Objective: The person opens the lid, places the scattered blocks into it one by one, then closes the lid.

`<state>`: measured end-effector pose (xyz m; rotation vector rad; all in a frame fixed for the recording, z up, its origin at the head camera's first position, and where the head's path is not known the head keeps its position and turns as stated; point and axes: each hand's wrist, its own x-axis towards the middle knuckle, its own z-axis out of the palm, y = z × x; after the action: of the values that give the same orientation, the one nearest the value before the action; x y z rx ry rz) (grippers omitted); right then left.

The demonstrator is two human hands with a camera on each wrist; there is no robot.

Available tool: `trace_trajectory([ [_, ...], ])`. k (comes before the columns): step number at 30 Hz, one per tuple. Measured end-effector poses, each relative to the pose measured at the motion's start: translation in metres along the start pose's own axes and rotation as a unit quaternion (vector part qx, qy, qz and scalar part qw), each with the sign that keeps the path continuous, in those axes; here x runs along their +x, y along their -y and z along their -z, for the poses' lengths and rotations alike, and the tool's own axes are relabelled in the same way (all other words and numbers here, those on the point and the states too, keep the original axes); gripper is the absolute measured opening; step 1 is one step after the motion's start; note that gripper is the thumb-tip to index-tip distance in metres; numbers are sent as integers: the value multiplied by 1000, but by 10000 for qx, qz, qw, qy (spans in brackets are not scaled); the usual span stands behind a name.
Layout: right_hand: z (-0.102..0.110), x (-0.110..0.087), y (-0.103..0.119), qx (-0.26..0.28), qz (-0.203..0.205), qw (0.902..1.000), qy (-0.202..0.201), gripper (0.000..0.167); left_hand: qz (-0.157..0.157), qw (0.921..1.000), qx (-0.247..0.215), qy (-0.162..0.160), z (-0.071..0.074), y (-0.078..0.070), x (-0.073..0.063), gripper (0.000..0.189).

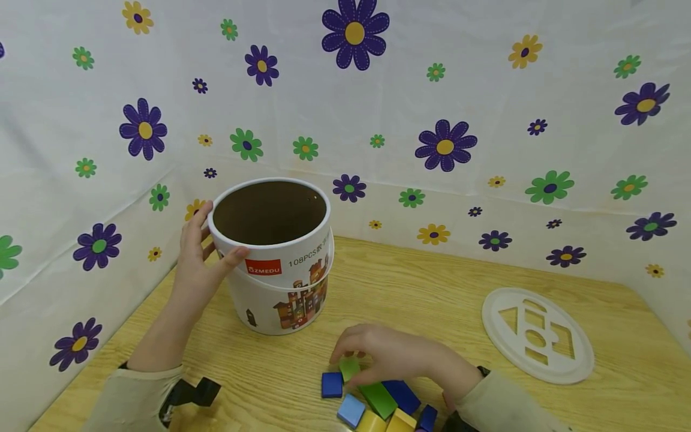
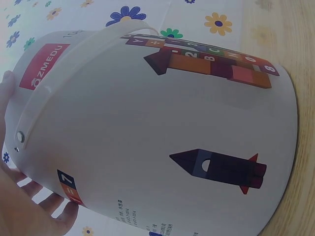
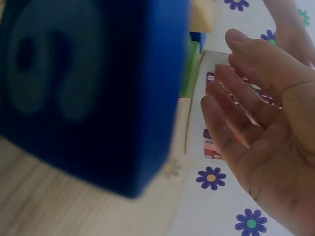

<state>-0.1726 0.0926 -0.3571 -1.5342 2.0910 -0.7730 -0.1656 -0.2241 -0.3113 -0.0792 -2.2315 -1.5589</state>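
Bucket, white and open-topped, stands upright on the wooden table, left of centre. Along its left side, the left hand grips it near the rim, fingers curved against the outer wall and thumb laid across the front, beside the red label. A pale handle hangs down over the printed front.

Rightward and nearer the wearer lies a cluster of blocks. A dark blue cube sits at its left edge, with a small green block just beside it. The right hand hovers over that green block, fingers apart and loosely bent; the right wrist view shows its palm holding nothing. Below are a light blue block, a long green block, two yellow blocks and more dark blue pieces.

Well apart, at far right, a white disc with shaped cut-outs lies flat on the table.
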Motion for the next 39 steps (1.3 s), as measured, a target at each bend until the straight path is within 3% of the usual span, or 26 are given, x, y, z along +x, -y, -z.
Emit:
trace_trajectory([
  [9,-5,-2,-5,-852,-189,9961,99,29,-25,10000,10,-1,0,0,0,85],
  [24,-9,6,-3,-832,-750,9932,307,25,10,10000,36,-19,0,0,0,85],
  [33,-8,8,-1,-784,-827,9930,322,24,-28,10000,25,13,0,1,0,85],
  [39,-7,8,-1,-925,-799,9924,102,25,-15,10000,72,23,0,1,0,85],
])
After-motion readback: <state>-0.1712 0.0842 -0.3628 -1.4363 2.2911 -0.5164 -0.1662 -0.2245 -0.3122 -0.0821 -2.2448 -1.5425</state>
